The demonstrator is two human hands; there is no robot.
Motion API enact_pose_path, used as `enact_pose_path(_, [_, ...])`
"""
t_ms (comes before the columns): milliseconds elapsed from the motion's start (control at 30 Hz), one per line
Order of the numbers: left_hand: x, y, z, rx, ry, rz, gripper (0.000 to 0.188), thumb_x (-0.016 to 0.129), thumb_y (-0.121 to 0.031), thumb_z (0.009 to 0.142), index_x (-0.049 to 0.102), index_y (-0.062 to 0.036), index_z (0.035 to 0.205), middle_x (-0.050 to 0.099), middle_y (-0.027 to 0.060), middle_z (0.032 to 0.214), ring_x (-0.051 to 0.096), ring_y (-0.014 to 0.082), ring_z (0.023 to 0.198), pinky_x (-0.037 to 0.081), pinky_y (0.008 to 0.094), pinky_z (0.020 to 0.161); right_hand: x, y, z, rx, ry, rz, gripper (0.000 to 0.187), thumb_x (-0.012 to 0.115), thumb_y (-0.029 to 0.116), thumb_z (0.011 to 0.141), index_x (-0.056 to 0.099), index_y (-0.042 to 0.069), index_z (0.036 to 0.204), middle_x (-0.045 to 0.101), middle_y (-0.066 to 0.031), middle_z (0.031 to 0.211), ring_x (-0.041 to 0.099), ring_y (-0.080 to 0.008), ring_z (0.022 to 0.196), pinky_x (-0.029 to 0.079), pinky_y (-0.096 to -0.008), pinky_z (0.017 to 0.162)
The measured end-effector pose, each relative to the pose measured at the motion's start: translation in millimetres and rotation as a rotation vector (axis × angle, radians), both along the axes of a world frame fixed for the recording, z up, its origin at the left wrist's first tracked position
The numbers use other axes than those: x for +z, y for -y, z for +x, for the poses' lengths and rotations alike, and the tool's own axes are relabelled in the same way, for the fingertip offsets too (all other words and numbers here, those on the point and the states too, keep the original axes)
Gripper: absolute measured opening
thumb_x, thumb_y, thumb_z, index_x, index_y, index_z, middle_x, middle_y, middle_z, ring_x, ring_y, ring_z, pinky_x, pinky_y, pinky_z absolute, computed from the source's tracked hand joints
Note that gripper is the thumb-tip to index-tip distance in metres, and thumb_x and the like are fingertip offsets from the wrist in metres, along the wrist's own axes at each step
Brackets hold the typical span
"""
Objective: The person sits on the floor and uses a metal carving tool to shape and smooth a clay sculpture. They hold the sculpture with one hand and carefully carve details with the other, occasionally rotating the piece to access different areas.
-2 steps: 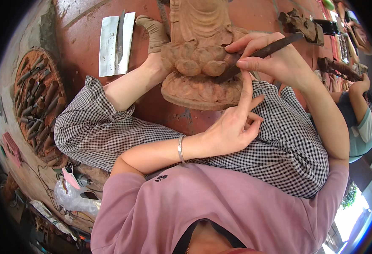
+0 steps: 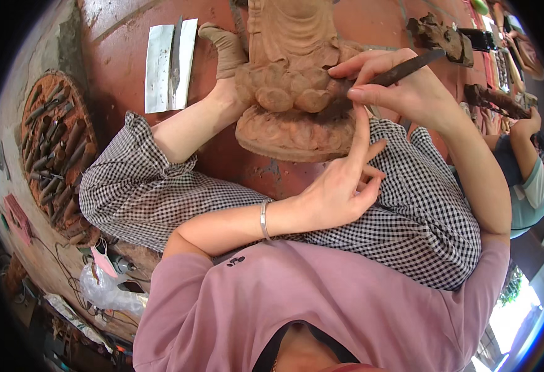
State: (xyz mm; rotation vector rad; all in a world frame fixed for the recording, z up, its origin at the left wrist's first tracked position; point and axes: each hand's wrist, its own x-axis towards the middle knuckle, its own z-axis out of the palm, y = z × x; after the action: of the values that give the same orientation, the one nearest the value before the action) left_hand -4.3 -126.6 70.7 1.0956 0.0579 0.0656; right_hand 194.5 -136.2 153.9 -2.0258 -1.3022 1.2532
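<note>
The widest thing is the red tiled floor (image 2: 117,62). At the upper middle is the carved wooden statue (image 2: 292,80), its base toward the person and its top cut by the edge of the view. On the left side, a round tray (image 2: 78,101) contains many hand tools (image 2: 58,139) with dark handles, lying close together. Below this tray lies a crumpled, clear plastic bag (image 2: 101,291); what it contains, I cannot tell. The statue is just beyond the left hand (image 2: 343,192) and just to the left of the right hand (image 2: 402,87). The right hand is closed, pinching a dark tool (image 2: 408,67), which slants down to the groove above the base. The left hand is half open and holds nothing; its index finger stretches up near the tool, but whether it touches, I cannot tell.
</note>
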Motion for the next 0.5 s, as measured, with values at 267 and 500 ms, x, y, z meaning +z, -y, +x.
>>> enact_pose_path(267, [-2.6, -1.9, 1.9, -0.022, -0.017, 0.009, 0.102, 0.049, -0.002, 0.091, -0.037, -0.0142, 0.146, 0.043, 0.0344, 0.143, 0.068, 0.0335, 0.106, 0.059, 0.0375, 0.087, -3.5, -3.1, -1.7, -0.026, 0.026, 0.003, 0.020, 0.077, 0.016, 0.079, 0.071, -0.003, 0.078, 0.068, -0.0153, 0.115, 0.064, -0.0203, 0.101, 0.050, -0.0322, 0.083])
enact_pose_path(500, [-8.8, 24.5, -13.8, 0.005, 0.115, 0.146, 0.084, 0.054, 0.002, 0.086, 0.011, -0.0052, 0.157, 0.054, 0.0285, 0.135, 0.067, 0.0336, 0.106, 0.055, 0.0377, 0.092, -7.7, 8.0, -1.8, 0.119, 0.065, 0.131, 0.024, 0.075, 0.024, 0.083, 0.072, 0.000, 0.085, 0.073, -0.0093, 0.104, 0.066, -0.0169, 0.092, 0.051, -0.0298, 0.083])
